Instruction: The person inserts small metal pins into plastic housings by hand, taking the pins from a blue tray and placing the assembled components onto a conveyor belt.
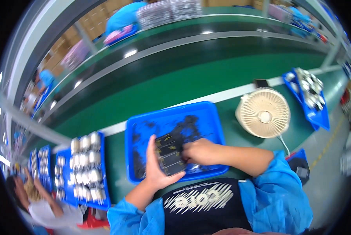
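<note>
My left hand [156,172] is wrapped round a dark rectangular block [170,154], which looks like several black pieces side by side with small yellow marks. It is held tilted over a blue tray [216,117]. My right hand [200,152] is at the block's right side with its fingers curled in; what they pinch is hidden and slightly blurred. Small black bits [188,126] lie heaped at the tray's far side and scattered along its left. They are too small to name.
A cream round fan [264,113] stands right of the tray, near a blue bin of silvery parts [310,88]. At left, a blue tray holds rows of white-and-silver parts [87,168]. A green conveyor [191,82] runs beyond. A co-worker [46,207] sits at far left.
</note>
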`<action>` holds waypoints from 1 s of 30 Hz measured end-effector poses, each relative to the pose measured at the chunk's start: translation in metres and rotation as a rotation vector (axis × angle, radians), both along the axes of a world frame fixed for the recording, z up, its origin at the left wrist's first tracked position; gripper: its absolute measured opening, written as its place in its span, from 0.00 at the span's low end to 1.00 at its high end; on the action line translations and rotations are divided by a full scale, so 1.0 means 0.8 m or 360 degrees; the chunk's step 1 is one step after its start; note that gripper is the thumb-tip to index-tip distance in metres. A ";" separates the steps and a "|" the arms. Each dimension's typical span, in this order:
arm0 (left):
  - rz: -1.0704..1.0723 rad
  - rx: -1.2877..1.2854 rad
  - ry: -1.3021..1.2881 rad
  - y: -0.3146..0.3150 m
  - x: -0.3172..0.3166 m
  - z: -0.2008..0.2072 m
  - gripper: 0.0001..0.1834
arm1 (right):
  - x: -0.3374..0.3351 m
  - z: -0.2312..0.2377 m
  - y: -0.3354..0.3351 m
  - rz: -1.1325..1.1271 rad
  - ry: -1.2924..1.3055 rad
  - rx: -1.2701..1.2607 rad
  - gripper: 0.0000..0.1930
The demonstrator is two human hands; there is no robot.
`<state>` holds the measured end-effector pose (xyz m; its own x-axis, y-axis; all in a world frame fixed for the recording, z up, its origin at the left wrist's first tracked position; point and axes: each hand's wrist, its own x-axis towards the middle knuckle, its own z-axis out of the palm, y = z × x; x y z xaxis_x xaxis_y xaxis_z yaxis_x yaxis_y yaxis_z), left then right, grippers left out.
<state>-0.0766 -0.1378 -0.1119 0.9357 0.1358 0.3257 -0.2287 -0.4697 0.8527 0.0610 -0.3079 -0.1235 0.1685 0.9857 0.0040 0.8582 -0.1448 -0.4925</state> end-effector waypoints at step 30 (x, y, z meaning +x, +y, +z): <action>-0.0492 0.0521 -0.0055 -0.006 0.005 0.018 0.69 | 0.016 0.030 -0.004 -0.0413 0.0191 0.0900 0.07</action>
